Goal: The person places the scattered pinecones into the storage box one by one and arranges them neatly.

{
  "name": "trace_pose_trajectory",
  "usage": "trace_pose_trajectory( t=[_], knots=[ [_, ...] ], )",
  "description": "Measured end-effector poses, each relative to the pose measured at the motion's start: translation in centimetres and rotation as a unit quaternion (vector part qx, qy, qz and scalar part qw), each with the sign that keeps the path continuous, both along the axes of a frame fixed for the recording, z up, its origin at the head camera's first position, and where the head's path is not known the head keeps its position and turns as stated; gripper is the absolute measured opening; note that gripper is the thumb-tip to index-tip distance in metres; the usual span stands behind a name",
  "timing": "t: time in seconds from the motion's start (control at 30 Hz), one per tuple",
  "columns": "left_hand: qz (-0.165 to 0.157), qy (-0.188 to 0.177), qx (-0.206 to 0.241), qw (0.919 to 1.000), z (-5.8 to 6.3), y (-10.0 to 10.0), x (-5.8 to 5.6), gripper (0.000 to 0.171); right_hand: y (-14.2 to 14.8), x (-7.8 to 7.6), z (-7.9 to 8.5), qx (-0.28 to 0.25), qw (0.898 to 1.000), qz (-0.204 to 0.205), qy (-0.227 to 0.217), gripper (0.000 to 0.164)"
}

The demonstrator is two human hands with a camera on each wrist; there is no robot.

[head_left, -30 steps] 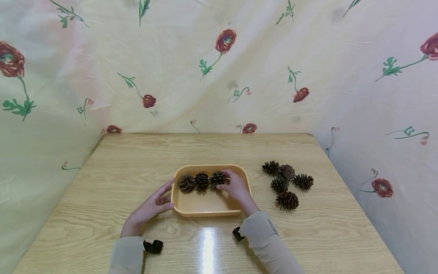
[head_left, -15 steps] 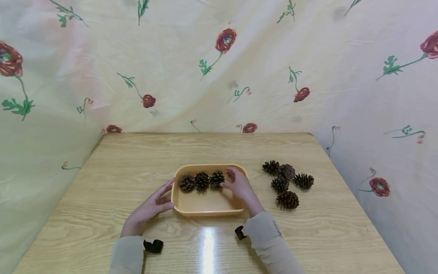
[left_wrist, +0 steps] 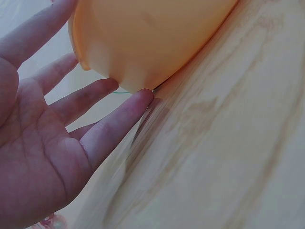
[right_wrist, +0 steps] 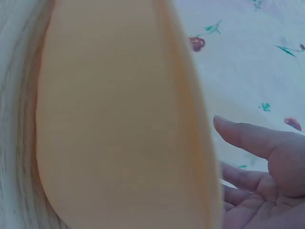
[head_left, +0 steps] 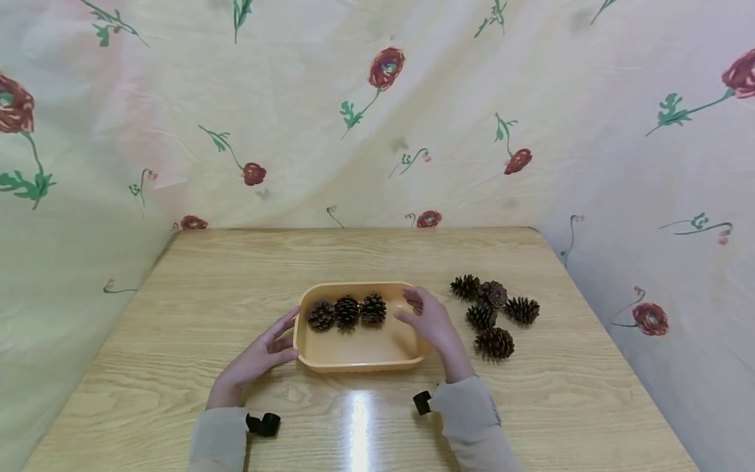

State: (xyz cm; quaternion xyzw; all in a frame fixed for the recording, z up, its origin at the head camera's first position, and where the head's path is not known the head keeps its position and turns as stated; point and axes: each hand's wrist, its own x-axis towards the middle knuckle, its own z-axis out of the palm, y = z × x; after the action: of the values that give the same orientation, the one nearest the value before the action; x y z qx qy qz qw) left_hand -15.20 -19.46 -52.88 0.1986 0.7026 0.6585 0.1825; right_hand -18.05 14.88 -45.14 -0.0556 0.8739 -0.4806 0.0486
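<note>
Flowered cloth (head_left: pixel 295 98) is hanging behind table (head_left: pixel 159 367); left hand (head_left: pixel 262 353), spread, is touching tray (head_left: pixel 354 351); right hand (head_left: pixel 432 320), fingers parted, is hovering near pinecones (head_left: pixel 347 313).

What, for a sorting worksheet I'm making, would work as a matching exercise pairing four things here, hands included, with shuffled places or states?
Column one
1. Left hand
2. Right hand
3. Three pinecones
4. Five pinecones

Column two
A. Clustered on the wooden table, to the right of the tray
B. Fingers against the outside of the tray's left end
C. Lined up side by side inside the tray
D. At the tray's right end, holding nothing

Right pairs: 1-B, 2-D, 3-C, 4-A
</note>
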Motion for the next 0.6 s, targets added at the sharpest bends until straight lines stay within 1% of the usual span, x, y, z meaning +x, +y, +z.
trace_pose_trajectory(
  t=[0.2, 0.37, 0.5, 0.6],
  knots=[
    [-0.001, 0.004, 0.002, 1.0, 0.1, 0.0, 0.1, 0.082, 1.1, 0.9, 0.3, -0.012, 1.0, 0.01, -0.005, 0.059],
    [-0.002, 0.004, 0.002, 1.0, 0.1, 0.0, 0.1, 0.082, 1.8, 1.7, 0.5, -0.026, 1.0, 0.009, 0.004, 0.055],
    [0.002, 0.0, -0.004, 1.0, 0.1, 0.1, 0.1, 0.082, 2.4, 2.4, 0.8, -0.036, 0.999, 0.005, 0.007, 0.053],
    [0.004, 0.0, -0.009, 1.0, 0.1, 0.1, 0.1, 0.082, 2.9, 3.0, 1.0, -0.035, 0.999, -0.005, 0.001, 0.053]
  ],
)
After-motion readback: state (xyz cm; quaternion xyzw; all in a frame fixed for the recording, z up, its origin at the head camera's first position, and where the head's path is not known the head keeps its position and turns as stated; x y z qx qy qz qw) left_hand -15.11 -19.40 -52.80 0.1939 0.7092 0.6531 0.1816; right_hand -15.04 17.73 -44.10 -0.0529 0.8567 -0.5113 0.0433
